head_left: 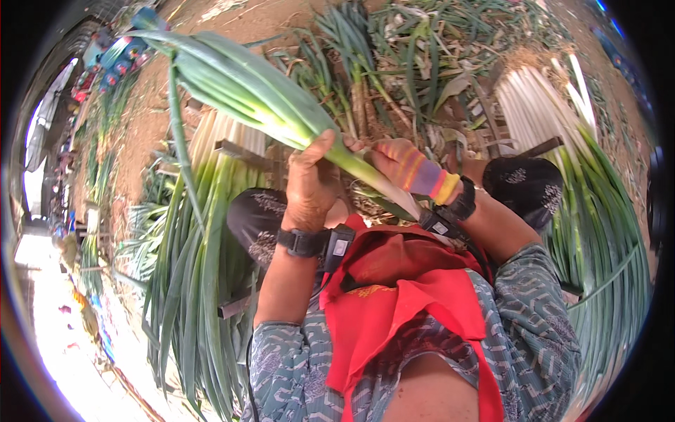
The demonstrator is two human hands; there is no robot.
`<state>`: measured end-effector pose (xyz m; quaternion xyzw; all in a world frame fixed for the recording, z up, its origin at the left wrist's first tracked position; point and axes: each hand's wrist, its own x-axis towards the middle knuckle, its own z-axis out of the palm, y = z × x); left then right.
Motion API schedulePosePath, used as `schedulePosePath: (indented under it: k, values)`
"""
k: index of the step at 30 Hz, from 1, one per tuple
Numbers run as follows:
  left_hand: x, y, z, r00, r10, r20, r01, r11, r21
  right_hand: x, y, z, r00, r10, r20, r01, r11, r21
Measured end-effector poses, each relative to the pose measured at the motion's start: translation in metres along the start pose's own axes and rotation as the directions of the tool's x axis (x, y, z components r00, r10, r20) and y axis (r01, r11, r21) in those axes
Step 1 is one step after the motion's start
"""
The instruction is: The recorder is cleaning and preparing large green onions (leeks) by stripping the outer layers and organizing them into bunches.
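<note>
A large green onion lies slantwise across my front, its broad green leaves spread to the upper left and its pale stem running down toward my right wrist. My bare left hand is closed round it where the leaves meet the stem. Just beside, my right hand, in a striped orange, yellow and purple glove, has its fingers closed at the stem; the fingertips are partly hidden. One leaf hangs bent down at the left. The stem's root end lies against the red apron.
Bundles of green onions lie on wooden racks at my left and right. Ahead on the soil are loose green onions and a heap of stripped leaves. My knees rise between the racks. Other people and colourful things show at the far left.
</note>
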<state>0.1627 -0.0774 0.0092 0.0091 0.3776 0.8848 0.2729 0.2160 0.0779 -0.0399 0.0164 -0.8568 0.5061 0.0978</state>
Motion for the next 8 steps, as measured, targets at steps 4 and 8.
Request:
schedulePosePath:
  k: [4, 8]
  values:
    - [0.004, -0.005, 0.016, 0.995, 0.033, 0.093, -0.03, 0.999, -0.032, -0.003, 0.036, -0.025, 0.938, 0.205, 0.28, -0.126, 0.953, -0.274]
    - [0.014, 0.008, 0.014, 0.988, 0.128, 0.085, -0.121, 0.99, -0.075, 0.001, 0.08, -0.04, 0.791, 0.523, 0.318, -0.2, 0.712, -0.674]
